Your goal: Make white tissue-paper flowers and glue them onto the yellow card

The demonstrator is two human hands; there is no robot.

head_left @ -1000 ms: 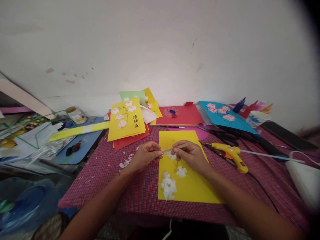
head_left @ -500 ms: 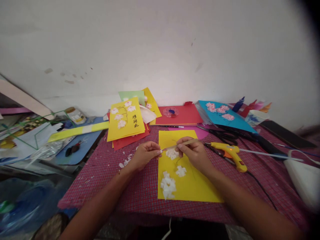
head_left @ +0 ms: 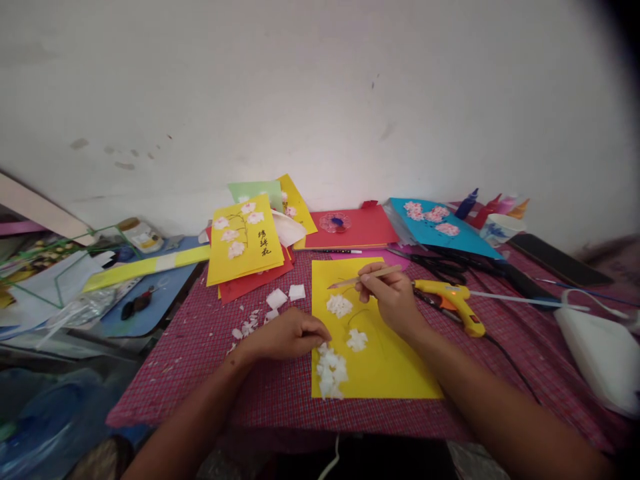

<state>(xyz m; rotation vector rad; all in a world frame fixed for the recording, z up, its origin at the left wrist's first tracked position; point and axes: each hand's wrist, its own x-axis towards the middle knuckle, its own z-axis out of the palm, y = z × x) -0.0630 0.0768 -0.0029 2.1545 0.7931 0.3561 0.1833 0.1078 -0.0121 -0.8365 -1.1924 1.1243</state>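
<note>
Right hand (head_left: 391, 292): pinching slim tan wooden stick (head_left: 346, 283). Left hand (head_left: 296, 333): half-curled, contents indeterminable, near white crumpled-paper cluster (head_left: 331, 373) at 8 o'clock on rectangular yellow paper (head_left: 387, 373).

3 flower clusters (head_left: 332, 372) on the sheet (head_left: 380, 375), glue gun (head_left: 457, 301) right of it, cards (head_left: 245, 237) behind left

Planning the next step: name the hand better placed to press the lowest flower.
Probably the left hand: it is right by that flower; the right hand is farther off, holding the stick.
</note>
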